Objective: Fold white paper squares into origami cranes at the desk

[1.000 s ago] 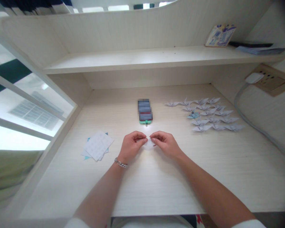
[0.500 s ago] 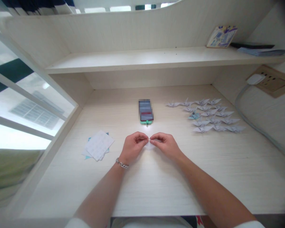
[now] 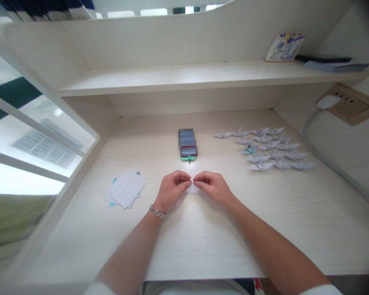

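A small piece of white paper [image 3: 192,189] is pinched between my two hands over the middle of the desk; most of it is covered by fingers, so its folds cannot be made out. From the left, my left hand [image 3: 174,188], with a chain bracelet at the wrist, grips the paper between thumb and fingertips. Opposite it, my right hand [image 3: 213,187] pinches the paper's other side the same way. The fingertips of both hands nearly meet. To the left lies a loose stack of square paper sheets [image 3: 127,188], white on top with blue corners showing beneath.
Several folded paper cranes [image 3: 273,155] stand in rows at the right, one of them a blue crane [image 3: 250,149]. A phone [image 3: 187,142] stands beyond my hands. A grey cable [image 3: 335,168] runs down the right side from a wall socket [image 3: 353,104].
Both hands stay almost in place, still pinching the paper. The whole view has shifted very slightly; the fingertips show only a tiny change.
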Demonstrator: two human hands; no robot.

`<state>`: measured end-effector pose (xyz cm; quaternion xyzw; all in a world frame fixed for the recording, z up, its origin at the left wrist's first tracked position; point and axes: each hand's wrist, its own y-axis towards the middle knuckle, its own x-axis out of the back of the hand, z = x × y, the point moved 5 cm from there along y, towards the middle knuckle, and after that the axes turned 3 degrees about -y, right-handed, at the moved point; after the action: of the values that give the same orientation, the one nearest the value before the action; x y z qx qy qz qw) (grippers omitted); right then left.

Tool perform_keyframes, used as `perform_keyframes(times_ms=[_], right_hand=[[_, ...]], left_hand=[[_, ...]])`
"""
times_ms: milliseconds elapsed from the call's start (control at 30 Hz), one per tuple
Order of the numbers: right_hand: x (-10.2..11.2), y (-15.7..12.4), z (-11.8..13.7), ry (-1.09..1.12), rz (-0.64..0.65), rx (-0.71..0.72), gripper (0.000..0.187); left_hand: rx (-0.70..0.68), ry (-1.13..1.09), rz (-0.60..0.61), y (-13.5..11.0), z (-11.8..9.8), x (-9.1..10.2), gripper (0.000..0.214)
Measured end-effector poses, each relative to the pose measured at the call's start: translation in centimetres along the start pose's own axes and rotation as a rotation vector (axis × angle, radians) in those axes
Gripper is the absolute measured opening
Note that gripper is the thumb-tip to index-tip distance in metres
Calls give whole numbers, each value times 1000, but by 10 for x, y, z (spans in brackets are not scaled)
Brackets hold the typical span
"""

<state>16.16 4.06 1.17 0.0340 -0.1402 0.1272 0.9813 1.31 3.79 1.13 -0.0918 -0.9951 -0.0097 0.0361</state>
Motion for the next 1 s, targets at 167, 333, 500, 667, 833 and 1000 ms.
perform_keyframes(times_ms=[167, 333, 500, 667, 833, 1000], right_hand=[[-2, 0, -7, 98, 27, -57, 16], [-6, 1, -8, 259, 102, -114, 21], [-7, 2, -10, 263, 100, -117, 26], [-1, 2, -8, 53, 3, -30, 19], [-1, -2, 5, -130, -27, 102, 14], [-2, -2, 6, -144, 4, 79, 14]], left_hand=[[5, 5, -22, 1, 0, 1, 18], [51, -48, -32, 2, 2, 3, 17], [52, -54, -45, 3, 4, 5, 17], [20, 23, -46, 2, 3, 4, 14], [-31, 124, -33, -2, -2, 0, 10], [-22, 94, -32, -2, -4, -1, 10]])
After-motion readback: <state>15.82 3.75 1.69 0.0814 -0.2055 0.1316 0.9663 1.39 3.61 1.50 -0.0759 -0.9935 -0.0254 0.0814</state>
